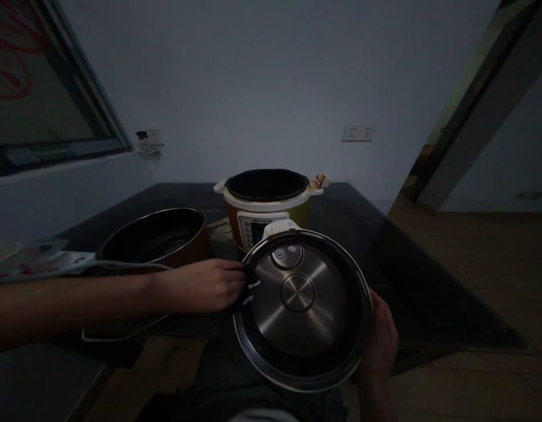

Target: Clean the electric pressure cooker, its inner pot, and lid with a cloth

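Observation:
A round pressure cooker lid point(317, 328) is tilted up in front of me, its steel inner side facing me. My right hand point(380, 331) grips the lid's right rim, the fingers partly hidden behind it. My left hand point(211, 284) is closed on a dark cloth point(244, 293) and presses it to the lid's left rim. Behind the lid stands the electric pressure cooker point(268, 205), uncovered, with a white rim and a control panel on its front.
On the left, a brown pan point(195, 243) with a dark inside stands by my forearm. A power strip point(75, 261) and clear plastic packaging point(29, 258) lie at the far left. The dark table point(411, 281) meets a wall with a socket point(358, 133).

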Tool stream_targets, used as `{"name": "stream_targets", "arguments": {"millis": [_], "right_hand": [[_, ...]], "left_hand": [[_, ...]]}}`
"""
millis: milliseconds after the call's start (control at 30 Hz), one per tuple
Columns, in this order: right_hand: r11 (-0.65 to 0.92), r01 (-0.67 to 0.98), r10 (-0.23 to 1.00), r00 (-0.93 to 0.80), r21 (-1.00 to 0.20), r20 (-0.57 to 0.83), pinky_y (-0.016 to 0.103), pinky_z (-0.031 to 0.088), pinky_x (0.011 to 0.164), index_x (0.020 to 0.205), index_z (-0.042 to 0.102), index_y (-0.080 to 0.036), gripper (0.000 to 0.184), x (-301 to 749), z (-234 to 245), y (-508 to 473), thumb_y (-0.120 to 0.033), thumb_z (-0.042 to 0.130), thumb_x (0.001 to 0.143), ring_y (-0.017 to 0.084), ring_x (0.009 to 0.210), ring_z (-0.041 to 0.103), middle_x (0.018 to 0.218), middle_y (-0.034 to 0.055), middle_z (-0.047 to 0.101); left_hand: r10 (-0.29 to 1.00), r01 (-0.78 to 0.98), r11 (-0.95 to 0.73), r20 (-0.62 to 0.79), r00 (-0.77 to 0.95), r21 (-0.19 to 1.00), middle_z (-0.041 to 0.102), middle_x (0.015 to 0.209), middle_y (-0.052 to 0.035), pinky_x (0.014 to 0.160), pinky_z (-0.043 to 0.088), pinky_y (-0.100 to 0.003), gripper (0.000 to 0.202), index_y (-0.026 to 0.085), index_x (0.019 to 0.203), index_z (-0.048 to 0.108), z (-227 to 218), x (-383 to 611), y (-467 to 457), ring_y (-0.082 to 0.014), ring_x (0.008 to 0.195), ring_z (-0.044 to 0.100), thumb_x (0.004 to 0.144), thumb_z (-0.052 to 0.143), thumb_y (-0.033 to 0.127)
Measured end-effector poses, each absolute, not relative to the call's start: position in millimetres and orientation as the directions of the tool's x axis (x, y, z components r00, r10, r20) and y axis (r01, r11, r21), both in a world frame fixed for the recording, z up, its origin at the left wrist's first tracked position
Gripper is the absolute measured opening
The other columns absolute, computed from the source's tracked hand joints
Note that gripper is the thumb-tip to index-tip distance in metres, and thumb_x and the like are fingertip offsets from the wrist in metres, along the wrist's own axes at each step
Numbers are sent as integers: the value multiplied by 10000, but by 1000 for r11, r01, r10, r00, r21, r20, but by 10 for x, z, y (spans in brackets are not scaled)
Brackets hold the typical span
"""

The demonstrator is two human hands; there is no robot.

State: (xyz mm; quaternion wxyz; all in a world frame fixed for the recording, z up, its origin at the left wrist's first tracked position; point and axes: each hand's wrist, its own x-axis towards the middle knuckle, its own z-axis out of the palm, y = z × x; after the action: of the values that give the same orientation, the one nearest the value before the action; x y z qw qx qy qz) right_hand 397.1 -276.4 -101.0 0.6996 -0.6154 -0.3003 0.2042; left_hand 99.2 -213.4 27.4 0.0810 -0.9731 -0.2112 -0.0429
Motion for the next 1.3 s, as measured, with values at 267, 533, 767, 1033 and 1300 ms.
{"name": "stream_targets", "arguments": {"millis": [267, 533, 767, 1033, 1300], "right_hand": [[140, 68, 659, 739, -988, 144, 377, 417, 908, 1039, 659, -165, 485, 3965, -992, -2753, -546, 421, 857, 257, 1058, 592, 1075, 82, 694], [147, 95, 656, 736, -985, 168, 378, 408, 919, 1047, 661, -151, 518, 3956, -984, -2752, -559, 397, 866, 263, 1071, 585, 1071, 88, 697], [184, 35, 663, 733, -982, 150, 372, 412, 922, 1063, 669, -157, 504, 3980, -1052, -2743, -562, 444, 864, 262, 1086, 585, 1093, 86, 697], [78, 137, 643, 750, -988, 155, 384, 412, 913, 1084, 676, -127, 620, 3973, -995, -2758, -590, 311, 893, 283, 1095, 581, 1107, 107, 696], [132, 177, 659, 719, -975, 220, 377, 409, 921, 1078, 669, -141, 588, 4008, -1070, -2755, -593, 339, 900, 270, 1089, 586, 1096, 96, 696]], "left_hand": [[271, 271, -962, 9, 962, 36, 693, 1217, -105, 1157, 301, -411, 476, 153, 1104, 688, 683, 1316, -1720, -222, 1281, 540, 828, 335, -6], [264, 254, -958, 63, 962, 131, 665, 1274, -64, 1176, 278, -462, 493, 184, 1088, 705, 697, 1624, -1503, -236, 1362, 449, 763, 403, -32], [326, 322, -935, -3, 945, -149, 644, 1306, -79, 1175, 287, -423, 417, 175, 1097, 684, 663, 1654, -1634, -217, 1321, 502, 847, 403, -5], [254, 197, -755, -2, 967, -626, 672, 1237, -169, 1172, 305, -343, 314, 101, 1113, 667, 430, 1461, -1856, -238, 1226, 592, 846, 516, 34], [281, 300, -780, 122, 952, -549, 663, 1239, -192, 1104, 392, -349, 401, 63, 1225, 613, 142, 1012, -2145, -248, 1193, 615, 860, 450, 30]]}}
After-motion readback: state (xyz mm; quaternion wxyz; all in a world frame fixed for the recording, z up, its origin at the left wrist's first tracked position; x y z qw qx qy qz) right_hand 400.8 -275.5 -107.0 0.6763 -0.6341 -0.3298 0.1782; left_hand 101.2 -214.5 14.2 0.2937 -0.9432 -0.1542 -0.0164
